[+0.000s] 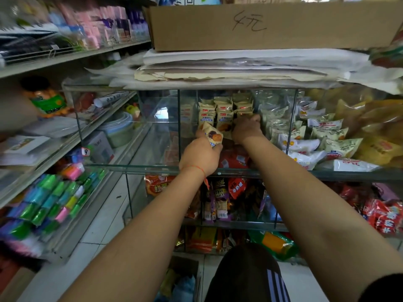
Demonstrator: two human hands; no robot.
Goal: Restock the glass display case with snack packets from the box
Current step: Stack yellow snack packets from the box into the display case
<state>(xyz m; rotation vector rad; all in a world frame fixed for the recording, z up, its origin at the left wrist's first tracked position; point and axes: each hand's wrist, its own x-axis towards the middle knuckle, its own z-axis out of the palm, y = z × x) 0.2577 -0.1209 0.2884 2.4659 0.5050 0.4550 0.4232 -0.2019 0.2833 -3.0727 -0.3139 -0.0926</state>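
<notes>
Both my arms reach into the upper compartment of the glass display case [130, 166]. My left hand [199, 156] grips a cream snack packet [212, 136] printed with a round biscuit, held tilted near the compartment's front. My right hand [247, 128] is deeper inside, its fingers curled against the upright row of matching cream packets [222, 114] stacked at the back; whether it holds one is hidden. The box [181, 280] with more packets stands on the floor between the case and my knee, partly out of view.
White and yellow snack bags [316, 136] fill the compartment to the right behind a glass divider [292, 127]. Red and purple packets [220, 199] crowd the shelf below. A cardboard carton [272, 25] rests on papers above the case. Shelves of coloured goods [54, 199] run along the left.
</notes>
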